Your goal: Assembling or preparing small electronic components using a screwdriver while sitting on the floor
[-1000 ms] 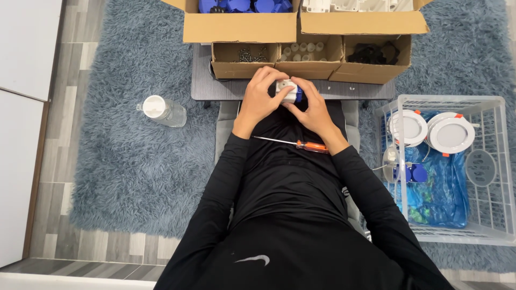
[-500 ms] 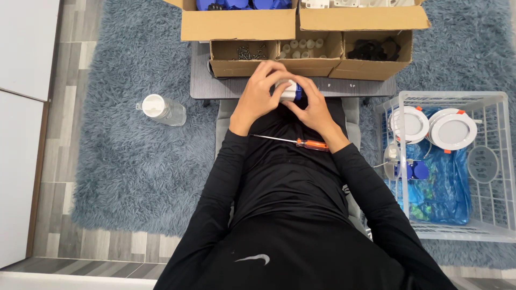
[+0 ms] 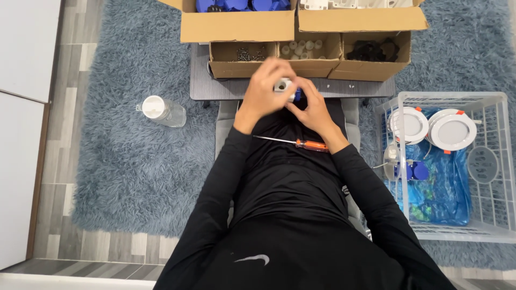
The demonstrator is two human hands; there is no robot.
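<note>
My left hand (image 3: 266, 91) and my right hand (image 3: 314, 110) meet in front of my chest around a small white and blue part (image 3: 285, 88). Both hands grip it; fingers cover most of it. A screwdriver with an orange handle (image 3: 303, 144) lies across my lap just below the hands, its thin shaft pointing left. I wear black long sleeves.
Open cardboard boxes (image 3: 309, 56) of screws, white pieces and black pieces stand on a low grey table (image 3: 344, 88) ahead. A white wire basket (image 3: 500, 161) at the right holds round white lamps and a blue bag. A plastic bottle (image 3: 161, 111) lies on the blue-grey rug at the left.
My hands have shifted slightly on the small part and the left hand is blurred with motion. The view has tilted a little. The screwdriver has not moved.
</note>
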